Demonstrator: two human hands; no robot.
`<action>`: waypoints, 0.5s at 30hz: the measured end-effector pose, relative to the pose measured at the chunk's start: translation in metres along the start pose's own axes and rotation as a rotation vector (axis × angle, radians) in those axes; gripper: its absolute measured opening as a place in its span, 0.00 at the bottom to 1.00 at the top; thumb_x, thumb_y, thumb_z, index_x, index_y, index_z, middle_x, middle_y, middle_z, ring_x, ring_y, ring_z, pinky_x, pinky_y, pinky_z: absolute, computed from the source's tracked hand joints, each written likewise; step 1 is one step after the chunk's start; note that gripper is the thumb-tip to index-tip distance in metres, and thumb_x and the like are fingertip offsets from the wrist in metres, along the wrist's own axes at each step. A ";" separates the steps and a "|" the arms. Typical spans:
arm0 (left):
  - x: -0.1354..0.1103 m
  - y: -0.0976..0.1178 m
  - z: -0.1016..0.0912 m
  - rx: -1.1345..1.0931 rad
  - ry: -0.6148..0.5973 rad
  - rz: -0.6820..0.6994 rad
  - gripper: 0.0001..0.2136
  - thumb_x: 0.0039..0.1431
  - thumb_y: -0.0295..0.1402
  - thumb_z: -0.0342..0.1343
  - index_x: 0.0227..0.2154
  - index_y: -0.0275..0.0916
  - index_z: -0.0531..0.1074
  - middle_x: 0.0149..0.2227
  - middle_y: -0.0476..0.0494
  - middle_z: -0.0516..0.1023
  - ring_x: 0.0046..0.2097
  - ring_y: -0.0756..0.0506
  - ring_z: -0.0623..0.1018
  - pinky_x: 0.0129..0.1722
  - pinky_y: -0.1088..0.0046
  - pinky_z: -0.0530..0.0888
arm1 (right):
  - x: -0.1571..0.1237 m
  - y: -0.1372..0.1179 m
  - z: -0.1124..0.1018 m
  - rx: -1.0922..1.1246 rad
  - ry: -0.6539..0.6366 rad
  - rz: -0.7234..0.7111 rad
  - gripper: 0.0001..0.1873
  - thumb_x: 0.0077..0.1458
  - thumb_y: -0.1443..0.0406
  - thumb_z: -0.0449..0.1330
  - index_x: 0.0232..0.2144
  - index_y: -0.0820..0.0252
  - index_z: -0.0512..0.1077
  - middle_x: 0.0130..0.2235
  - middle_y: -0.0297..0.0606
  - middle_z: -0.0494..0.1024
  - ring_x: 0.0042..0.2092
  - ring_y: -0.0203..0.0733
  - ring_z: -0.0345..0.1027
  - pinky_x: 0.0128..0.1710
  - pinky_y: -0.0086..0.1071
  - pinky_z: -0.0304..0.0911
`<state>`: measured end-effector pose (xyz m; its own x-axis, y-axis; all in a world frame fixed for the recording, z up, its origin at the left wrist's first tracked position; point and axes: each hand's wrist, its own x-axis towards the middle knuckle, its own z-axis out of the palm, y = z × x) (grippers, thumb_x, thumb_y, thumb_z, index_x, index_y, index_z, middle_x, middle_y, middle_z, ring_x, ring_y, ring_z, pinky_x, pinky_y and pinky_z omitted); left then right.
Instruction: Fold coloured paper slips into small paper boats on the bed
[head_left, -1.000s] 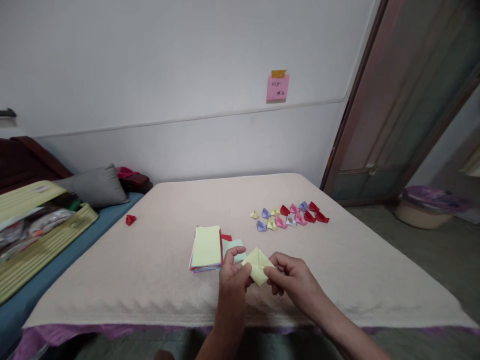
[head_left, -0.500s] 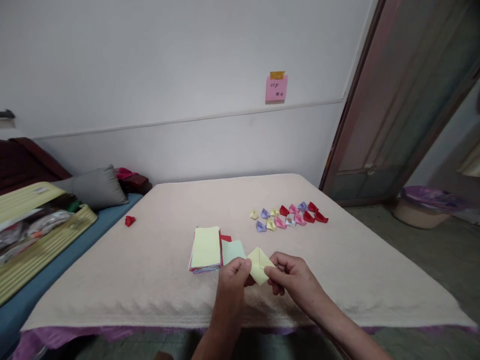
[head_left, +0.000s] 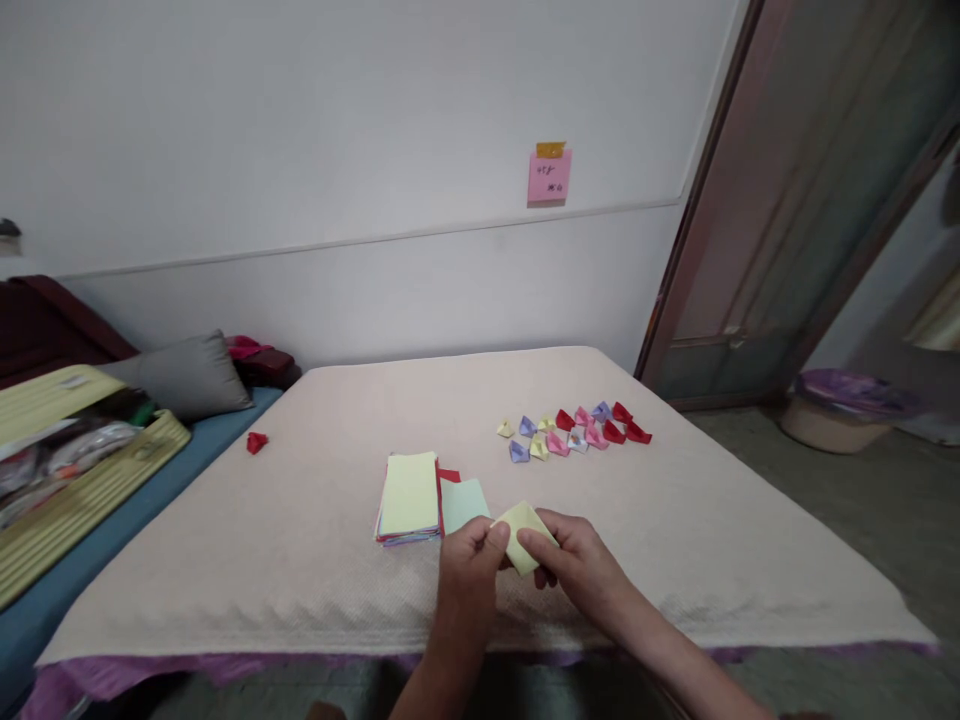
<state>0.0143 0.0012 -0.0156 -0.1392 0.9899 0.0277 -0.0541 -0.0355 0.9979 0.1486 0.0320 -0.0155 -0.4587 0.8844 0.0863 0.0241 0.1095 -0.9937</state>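
Note:
Between my two hands is a folded pale yellow sheet of paper (head_left: 527, 536), held in a diamond shape above the table's near part. My left hand (head_left: 471, 558) pinches its left corner, thumb on top. At the right side my right hand (head_left: 568, 553) grips it, thumb pressed on the upper face and fingers behind. To the left lies a stack of coloured paper (head_left: 409, 497) with a yellow sheet on top. A pale green sheet (head_left: 463, 503) and a bit of red paper lie beside the stack, partly hidden by my left hand.
Two rows of small folded paper boats (head_left: 557, 443) in several colours stand right of centre. A red folded piece (head_left: 256, 442) sits at the far left of the cloth-covered table (head_left: 300, 570). A lidded bin (head_left: 844, 410) is on the floor at right.
The yellow paper has turned slightly, and its front crease no longer shows. My right thumb has moved left over the paper, bringing both hands closer together. The view has shifted slightly.

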 end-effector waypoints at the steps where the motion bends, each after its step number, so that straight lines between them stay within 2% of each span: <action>1: 0.001 -0.001 0.000 -0.012 -0.012 -0.027 0.15 0.52 0.40 0.54 0.16 0.37 0.65 0.16 0.53 0.64 0.22 0.51 0.63 0.24 0.76 0.60 | 0.000 0.001 -0.001 -0.016 0.012 -0.004 0.16 0.54 0.55 0.55 0.24 0.62 0.70 0.23 0.32 0.70 0.23 0.33 0.60 0.21 0.25 0.57; 6: 0.002 -0.005 0.001 -0.019 -0.148 -0.131 0.11 0.48 0.38 0.57 0.18 0.36 0.68 0.18 0.49 0.70 0.23 0.50 0.68 0.26 0.74 0.64 | 0.002 0.008 -0.005 -0.090 0.103 -0.017 0.17 0.54 0.55 0.55 0.22 0.61 0.66 0.21 0.29 0.66 0.22 0.32 0.58 0.20 0.25 0.55; 11: 0.004 -0.009 0.001 -0.047 -0.050 -0.116 0.11 0.46 0.36 0.57 0.16 0.37 0.66 0.16 0.50 0.68 0.22 0.50 0.68 0.26 0.74 0.64 | 0.006 0.007 -0.005 -0.010 0.081 0.058 0.17 0.53 0.55 0.55 0.21 0.61 0.65 0.17 0.29 0.66 0.19 0.31 0.57 0.18 0.25 0.51; 15: 0.006 -0.011 0.001 -0.064 -0.003 -0.119 0.12 0.44 0.37 0.58 0.15 0.38 0.63 0.15 0.51 0.67 0.22 0.49 0.69 0.26 0.74 0.65 | 0.006 0.003 -0.005 0.021 0.122 0.141 0.17 0.48 0.56 0.59 0.17 0.60 0.62 0.15 0.28 0.66 0.17 0.31 0.56 0.17 0.25 0.49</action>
<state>0.0147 0.0076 -0.0261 -0.1253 0.9880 -0.0905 -0.1329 0.0737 0.9884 0.1501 0.0397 -0.0179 -0.3412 0.9388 -0.0468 0.0616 -0.0274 -0.9977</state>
